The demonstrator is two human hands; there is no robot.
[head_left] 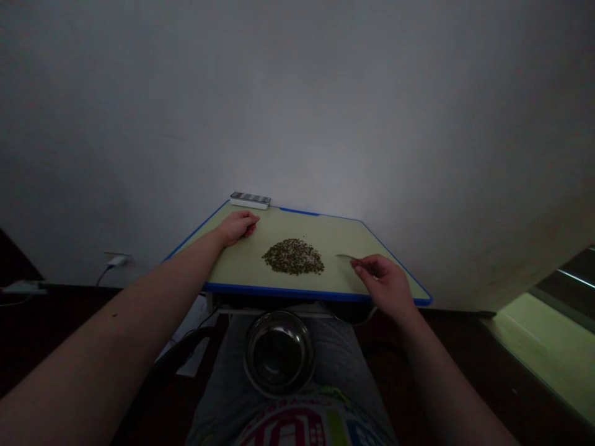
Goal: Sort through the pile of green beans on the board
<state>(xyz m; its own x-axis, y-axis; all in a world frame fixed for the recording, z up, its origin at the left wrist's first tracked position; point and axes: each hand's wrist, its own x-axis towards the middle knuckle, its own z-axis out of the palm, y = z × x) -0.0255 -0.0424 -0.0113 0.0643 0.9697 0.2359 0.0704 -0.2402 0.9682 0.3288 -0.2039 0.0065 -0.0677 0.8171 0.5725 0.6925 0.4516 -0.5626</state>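
Observation:
A low heap of small dark green beans mixed with paler grains [294, 257] lies on the pale yellow tabletop [325, 229]. To its left, my left hand [239, 227] rests on the table, fingers curled and thumb against the forefinger; whether anything is inside cannot be seen. My right hand [385, 282] is at the right side of the table, closed around a thin metal spoon [348, 256]. The spoon's tip points left toward the heap, apart from it. Below the table's front edge, a shiny metal bowl [279, 353] sits on my lap.
A white box with a dark patterned top [250, 200] stands at the table's back left corner. Blue edging [288, 290] runs round the tabletop. Behind rises a plain wall [297, 111]. A white plug with a cable [117, 261] is at the left.

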